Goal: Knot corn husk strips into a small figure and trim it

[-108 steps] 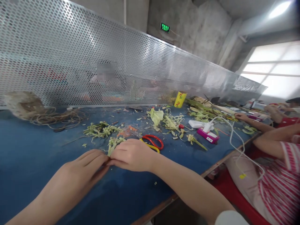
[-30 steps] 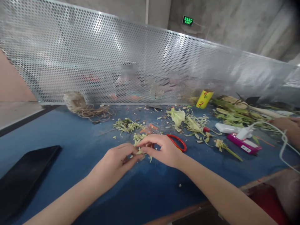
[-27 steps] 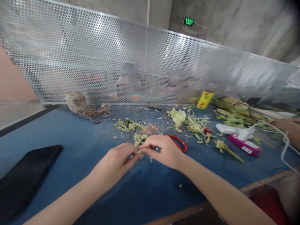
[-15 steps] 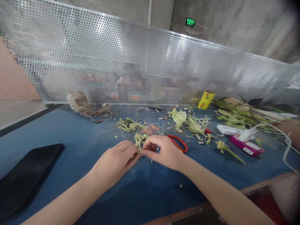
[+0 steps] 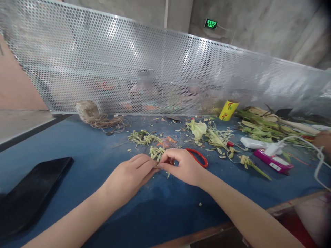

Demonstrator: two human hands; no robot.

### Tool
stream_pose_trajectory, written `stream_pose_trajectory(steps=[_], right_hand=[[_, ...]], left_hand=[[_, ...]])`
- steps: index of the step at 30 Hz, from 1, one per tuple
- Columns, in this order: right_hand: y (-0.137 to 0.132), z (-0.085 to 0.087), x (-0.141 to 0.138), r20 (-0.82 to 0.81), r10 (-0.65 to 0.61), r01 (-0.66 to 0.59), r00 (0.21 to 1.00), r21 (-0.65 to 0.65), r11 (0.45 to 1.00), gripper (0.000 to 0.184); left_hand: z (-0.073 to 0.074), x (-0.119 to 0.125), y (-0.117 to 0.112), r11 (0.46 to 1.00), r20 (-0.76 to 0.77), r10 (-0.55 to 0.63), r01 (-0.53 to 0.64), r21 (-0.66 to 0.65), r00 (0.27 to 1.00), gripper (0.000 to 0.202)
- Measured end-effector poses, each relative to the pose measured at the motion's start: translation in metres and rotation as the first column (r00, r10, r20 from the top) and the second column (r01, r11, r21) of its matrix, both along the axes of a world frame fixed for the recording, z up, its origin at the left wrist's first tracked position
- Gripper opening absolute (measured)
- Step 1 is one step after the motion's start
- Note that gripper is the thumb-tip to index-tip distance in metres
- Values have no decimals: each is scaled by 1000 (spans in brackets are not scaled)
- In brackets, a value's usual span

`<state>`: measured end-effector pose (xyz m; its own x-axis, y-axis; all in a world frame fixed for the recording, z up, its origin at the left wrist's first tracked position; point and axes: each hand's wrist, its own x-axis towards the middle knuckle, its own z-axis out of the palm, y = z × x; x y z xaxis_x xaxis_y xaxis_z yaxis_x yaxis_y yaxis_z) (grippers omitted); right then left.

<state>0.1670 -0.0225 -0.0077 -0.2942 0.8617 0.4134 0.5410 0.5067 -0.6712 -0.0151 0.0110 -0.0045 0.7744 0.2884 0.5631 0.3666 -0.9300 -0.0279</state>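
My left hand [image 5: 130,177] and my right hand [image 5: 182,167] meet at the fingertips just above the blue table. Both are closed in a pinch on the stem end of a small bunch of pale green plant sprigs [image 5: 156,152]. Its leafy tops point away from me, and my fingers cover most of the stems. Red-handled scissors [image 5: 203,162] lie beside my right hand, their blades partly hidden. Just beyond the fingers is another small heap of green sprigs [image 5: 143,137].
Left lie a black flat slab [image 5: 36,191] and a twine ball [image 5: 88,111]. Leafy scraps [image 5: 198,129], a yellow roll [image 5: 229,110], a purple power strip [image 5: 272,161] and long stalks [image 5: 266,127] spread rightward. Another person's hand [image 5: 323,143] shows at right. A perforated metal screen [image 5: 160,62] stands behind.
The view has shifted very slightly. My hands stay pinched together at the sprigs, with only small finger movement.
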Motion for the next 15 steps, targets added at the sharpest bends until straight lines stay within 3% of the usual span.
stream_pose_trajectory(steps=[5, 15], right_hand=[[-1, 4, 3, 132, 6, -24, 991, 140, 990, 15], [-3, 5, 5, 212, 42, -87, 976, 209, 974, 10]], left_hand=[[3, 2, -2, 1000, -28, 5, -5, 3, 1000, 24], [1, 0, -1, 993, 26, 11, -8, -118, 1000, 18]])
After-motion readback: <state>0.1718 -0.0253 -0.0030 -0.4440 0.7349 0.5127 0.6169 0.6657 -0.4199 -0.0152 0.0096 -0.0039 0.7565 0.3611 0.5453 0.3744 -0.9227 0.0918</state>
